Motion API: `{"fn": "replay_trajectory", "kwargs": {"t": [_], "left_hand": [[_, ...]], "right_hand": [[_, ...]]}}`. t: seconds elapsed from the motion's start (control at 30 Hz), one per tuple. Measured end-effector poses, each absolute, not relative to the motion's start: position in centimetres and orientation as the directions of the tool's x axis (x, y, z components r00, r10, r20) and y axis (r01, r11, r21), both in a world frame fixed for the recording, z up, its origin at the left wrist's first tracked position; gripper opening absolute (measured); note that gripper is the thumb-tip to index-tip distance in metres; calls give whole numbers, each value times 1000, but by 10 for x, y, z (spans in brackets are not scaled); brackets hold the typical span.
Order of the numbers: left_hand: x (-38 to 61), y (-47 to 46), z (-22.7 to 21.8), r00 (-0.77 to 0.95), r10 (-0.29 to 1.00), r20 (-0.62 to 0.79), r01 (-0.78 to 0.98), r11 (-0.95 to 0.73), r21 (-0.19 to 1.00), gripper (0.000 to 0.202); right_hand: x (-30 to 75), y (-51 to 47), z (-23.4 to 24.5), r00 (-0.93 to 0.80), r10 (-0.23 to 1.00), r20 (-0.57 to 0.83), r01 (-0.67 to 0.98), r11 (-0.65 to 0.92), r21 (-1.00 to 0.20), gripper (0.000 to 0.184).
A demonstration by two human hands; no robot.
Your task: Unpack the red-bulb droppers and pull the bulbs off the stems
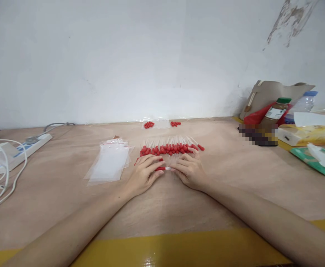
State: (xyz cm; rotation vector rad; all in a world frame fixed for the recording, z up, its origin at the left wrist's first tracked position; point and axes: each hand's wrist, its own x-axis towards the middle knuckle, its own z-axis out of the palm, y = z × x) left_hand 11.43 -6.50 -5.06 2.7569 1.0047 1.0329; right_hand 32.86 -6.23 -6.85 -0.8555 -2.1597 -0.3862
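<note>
Prog: row of slim clear tubes w/ red rubbery bulbs (176, 149), ctr of frame, looks done; bare clear tubes (175, 158) just below & small pile of loose red bulbs (149, 125), upper ctr, prob. left to do. Current pc ctr, btwn hands: shiny clear tube (168, 168) + slim red bulb (159, 168), abt level. L hand (146, 170) pinches bulb, R hand (189, 170) pinches tube end; seating depth can't tell

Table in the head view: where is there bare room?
Bare table shows between the forearms, and between the right hand and green packet. Crowded: the middle, where red-bulbed droppers lie by right and left hand.
</note>
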Motion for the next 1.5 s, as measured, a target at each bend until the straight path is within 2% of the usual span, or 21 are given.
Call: {"fn": "replay_trajectory", "kwargs": {"t": [0.1,0.3,0.43,0.8,0.9,1.07,1.23,1.37,1.5], "left_hand": [[117,-63,-52,598,573,560,607,-780,150,22],[115,-62,-51,627,556,546,628,-775,68,16],[113,-64,-51,629,553,546,633,-772,53,19],[111,-69,-52,641,546,539,631,-775,34,19],[105,-70,-58,563,592,578,677,-730,88,19],[95,-64,-57,315,691,651,694,-636,339,22],[70,-45,-40,81,770,633,814,-417,403,32],[52,-33,-40,6,874,487,831,-275,484,34],[55,-31,-44,-10,920,392,823,-215,526,30]], "right_hand": [[327,-63,-67,-489,416,767,675,737,31,18],[329,-65,-67,-501,388,774,661,748,52,19],[332,-66,-68,-498,377,781,654,755,52,18],[335,-72,-66,-511,446,735,672,741,18,20],[341,-74,-65,-480,469,741,688,726,-13,21],[343,-71,-65,-394,503,770,696,710,-108,16],[335,-60,-65,-238,597,766,747,616,-249,13],[333,-52,-66,-219,583,782,779,587,-219,15],[332,-49,-70,-285,538,793,799,590,-113,17]]}}
